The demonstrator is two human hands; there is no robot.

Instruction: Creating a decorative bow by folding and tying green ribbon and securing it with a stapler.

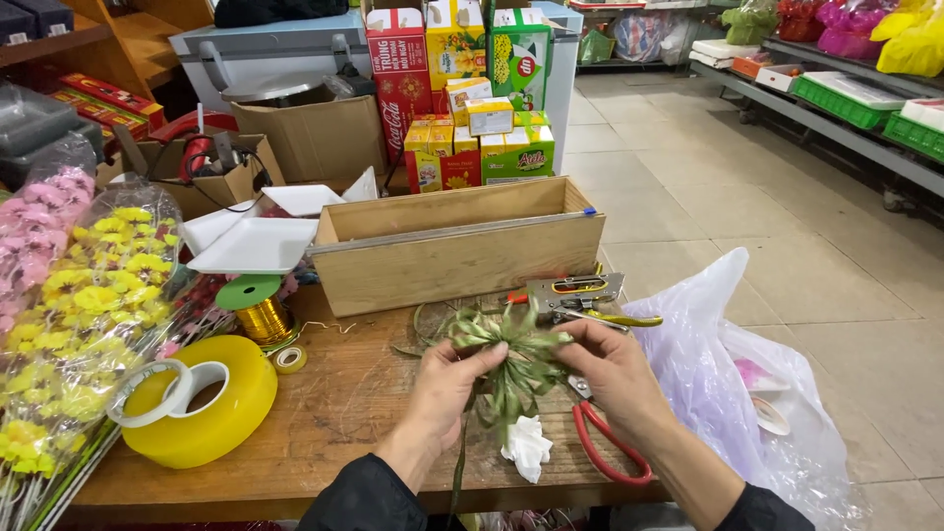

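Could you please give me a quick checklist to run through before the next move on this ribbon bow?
1. Both hands on the bow: left hand and right hand pinch the green ribbon bow: ok.
2. Red-handled scissors beside the right hand: ok.
3. Stapler behind the bow, within reach: ok.
4. Gold wire spool on the table: ok.
5. Bow centre tied: cannot tell.
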